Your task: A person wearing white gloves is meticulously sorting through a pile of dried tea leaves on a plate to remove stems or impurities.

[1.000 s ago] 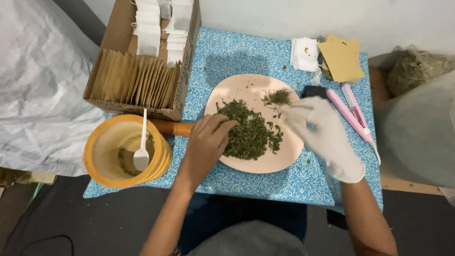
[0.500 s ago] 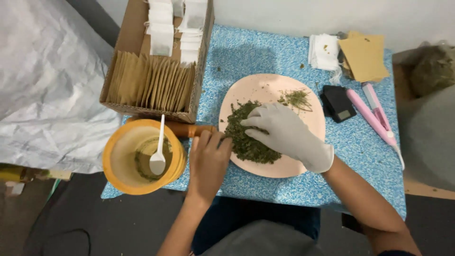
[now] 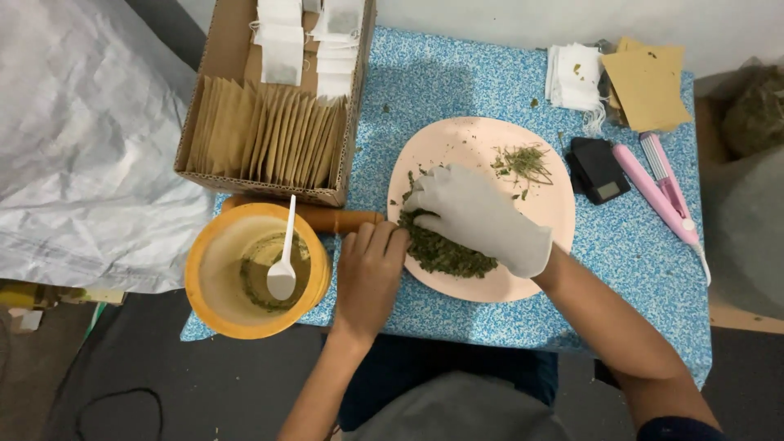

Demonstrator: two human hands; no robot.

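The right hand (image 3: 482, 219), in a white glove, lies flat and spread over the heap of dried green leaves (image 3: 445, 251) on the near left part of the pink plate (image 3: 539, 208), its grip loose and closing on nothing, as if to pen the heap in. The bare left hand (image 3: 370, 273) rests at the plate's left rim, fingers curled and touching the leaves; I cannot tell whether its grip pinches any. The orange bowl (image 3: 214, 304) with its white spoon (image 3: 283, 263) sits just left on the desk (image 3: 457, 82), within easy reach.
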